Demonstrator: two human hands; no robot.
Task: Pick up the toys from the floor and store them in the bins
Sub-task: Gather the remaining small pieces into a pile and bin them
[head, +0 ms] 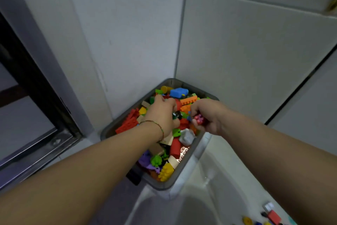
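The pink brick [199, 119], studded and hard plastic, is pinched in the curled fingers of the right hand [209, 118] just above the bin [184, 174]. The left hand [162, 115] reaches down into the pile with its fingers bent; I cannot tell whether it grips anything (a dark piece shows by its thumb). The step in hand looks like dropping off a load. Next the hands need only let go over the heap, then go back for the loose toys [271, 215] lying on the floor [218, 161] at lower right. The bin is grey, smooth and rounded at the corners, heaped with blocks [176, 148]: red, orange, yellow, green, blue, mostly knobbly rectangles. A thin bracelet [155, 123] circles the left wrist; pale tiled walls [136, 33] meet behind
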